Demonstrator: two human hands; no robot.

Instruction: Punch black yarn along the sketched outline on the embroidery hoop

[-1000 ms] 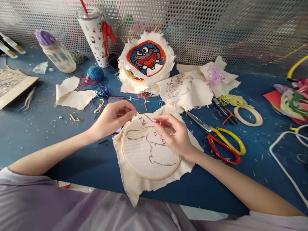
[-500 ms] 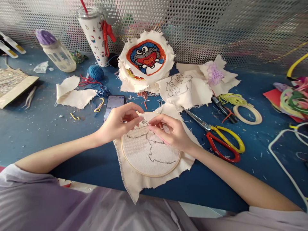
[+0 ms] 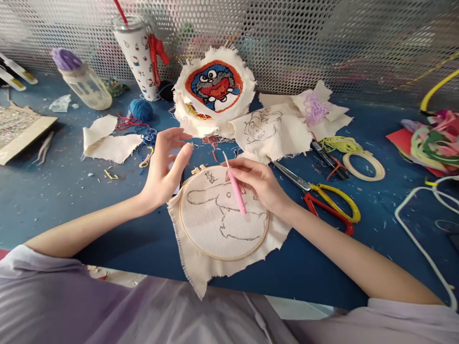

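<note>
My right hand grips a pink punch needle between thumb and fingers, its thin metal tip pointing up and away. Beneath it lies a wooden embroidery hoop with white cloth stretched in it, a long-eared animal drawn on the weave in dark lines. Ragged cloth edges spread out around the hoop. My left hand is raised beside the hoop's upper left, fingers apart and holding nothing. It covers most of a phone on the table.
Right of the hoop lie scissors with red and yellow handles, a marker and a bare hoop. Behind stand a finished embroidery and a tumbler. Blue yarn, cloth scraps and a bottle are at left.
My left hand has come away from my right, moving up and left, and its fingers have opened. The punch needle in my right hand has swung into plain view.
</note>
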